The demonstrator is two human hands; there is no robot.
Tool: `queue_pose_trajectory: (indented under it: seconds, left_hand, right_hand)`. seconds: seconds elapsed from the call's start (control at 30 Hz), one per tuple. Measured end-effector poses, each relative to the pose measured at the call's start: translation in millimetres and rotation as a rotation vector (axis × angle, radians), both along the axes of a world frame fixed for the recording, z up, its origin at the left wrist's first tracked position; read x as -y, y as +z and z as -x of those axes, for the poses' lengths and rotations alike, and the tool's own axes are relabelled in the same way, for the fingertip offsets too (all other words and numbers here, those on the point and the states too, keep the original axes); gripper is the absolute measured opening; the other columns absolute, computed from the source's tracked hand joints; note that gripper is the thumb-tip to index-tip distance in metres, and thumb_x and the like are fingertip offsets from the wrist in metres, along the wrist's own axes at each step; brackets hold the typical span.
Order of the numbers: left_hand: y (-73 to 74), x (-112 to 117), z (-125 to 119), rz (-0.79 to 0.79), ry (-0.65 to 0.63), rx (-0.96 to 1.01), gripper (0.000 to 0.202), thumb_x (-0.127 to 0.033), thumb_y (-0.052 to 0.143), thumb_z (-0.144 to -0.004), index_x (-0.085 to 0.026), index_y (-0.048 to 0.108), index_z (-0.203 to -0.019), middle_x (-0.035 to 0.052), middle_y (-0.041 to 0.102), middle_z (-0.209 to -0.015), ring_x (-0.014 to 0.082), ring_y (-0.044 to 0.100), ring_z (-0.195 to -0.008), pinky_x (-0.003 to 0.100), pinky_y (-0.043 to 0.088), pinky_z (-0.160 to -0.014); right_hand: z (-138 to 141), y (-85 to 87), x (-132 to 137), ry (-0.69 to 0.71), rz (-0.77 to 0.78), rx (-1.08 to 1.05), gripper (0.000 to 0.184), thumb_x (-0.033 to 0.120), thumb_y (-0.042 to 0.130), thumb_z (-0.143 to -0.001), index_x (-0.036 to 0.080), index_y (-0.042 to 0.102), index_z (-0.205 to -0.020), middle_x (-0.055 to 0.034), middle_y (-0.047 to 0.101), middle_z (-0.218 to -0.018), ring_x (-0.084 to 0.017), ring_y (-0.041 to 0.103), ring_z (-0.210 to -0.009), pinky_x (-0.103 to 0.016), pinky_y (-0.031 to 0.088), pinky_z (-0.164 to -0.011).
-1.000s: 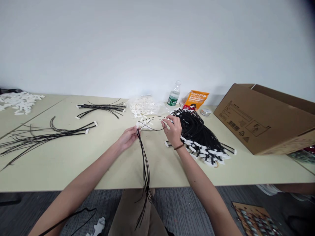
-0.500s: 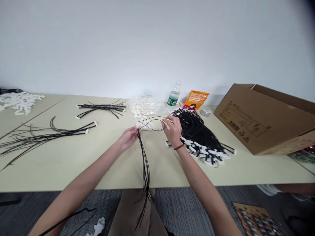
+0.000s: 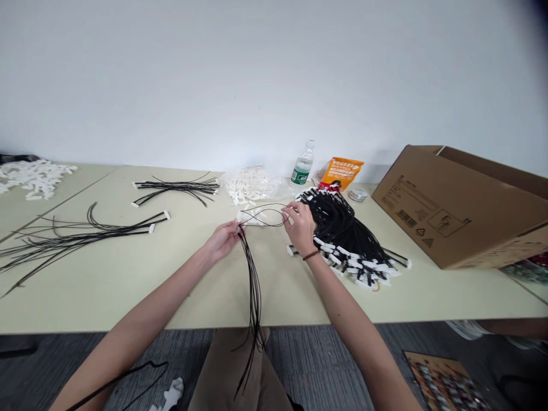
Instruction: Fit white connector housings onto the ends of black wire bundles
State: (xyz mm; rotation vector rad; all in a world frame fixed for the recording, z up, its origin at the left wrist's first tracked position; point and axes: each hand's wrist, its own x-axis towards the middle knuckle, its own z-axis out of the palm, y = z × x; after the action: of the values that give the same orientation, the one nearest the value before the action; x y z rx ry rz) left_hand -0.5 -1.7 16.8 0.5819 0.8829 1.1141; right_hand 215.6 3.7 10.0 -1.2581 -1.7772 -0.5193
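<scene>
My left hand pinches a bundle of thin black wires near a small white connector; the wires hang down over the table edge onto my lap. My right hand is closed on the end of one black wire that loops from the connector. A big heap of black wires with white connectors lies just to the right of that hand. A clear bag of loose white connectors lies behind both hands.
Two smaller bunches of black wires lie on the pale table at left. A pile of white connectors sits far left. A water bottle, an orange packet and a cardboard box stand at right.
My right hand has shifted slightly toward the connector, tightening the wire loop. My left hand and the hanging bundle have hardly moved.
</scene>
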Motion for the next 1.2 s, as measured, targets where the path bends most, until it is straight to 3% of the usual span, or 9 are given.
queue_pose_trajectory:
  seconds: [0.37, 1.0, 1.2]
  left_hand:
    - [1.1, 0.1, -0.5, 0.004, -0.010, -0.034, 0.015, -0.013, 0.048, -0.082, -0.009, 0.057, -0.071, 0.0044, 0.058, -0.067, 0.0072, 0.054, -0.060, 0.020, 0.050, -0.062]
    - [-2.5, -1.5, 0.2, -0.005, -0.009, -0.008, 0.015, -0.012, 0.048, -0.081, -0.009, 0.060, -0.072, 0.0030, 0.055, -0.064, 0.0066, 0.053, -0.057, 0.018, 0.048, -0.057]
    - [-3.2, -2.4, 0.4, 0.008, 0.028, -0.019, 0.015, -0.010, 0.046, -0.081, -0.009, 0.058, -0.072, 0.0030, 0.055, -0.065, 0.0070, 0.053, -0.057, 0.019, 0.049, -0.057]
  right_hand:
    - [-1.3, -3.9, -2.2, 0.000, 0.102, -0.008, 0.018, 0.015, 0.049, -0.082, 0.019, 0.063, -0.093, -0.0069, 0.058, -0.096, -0.019, 0.047, -0.085, -0.032, 0.041, -0.075]
    - [0.0, -5.0, -1.8, 0.048, 0.148, -0.033, 0.020, 0.014, 0.048, -0.081, 0.019, 0.063, -0.094, -0.0081, 0.057, -0.096, -0.020, 0.047, -0.086, -0.034, 0.043, -0.077]
    - [-1.1, -4.3, -3.7, 0.195, 0.164, -0.051, 0.034, 0.008, 0.044, -0.078, 0.021, 0.061, -0.103, -0.0093, 0.052, -0.107, -0.021, 0.047, -0.095, -0.036, 0.044, -0.082]
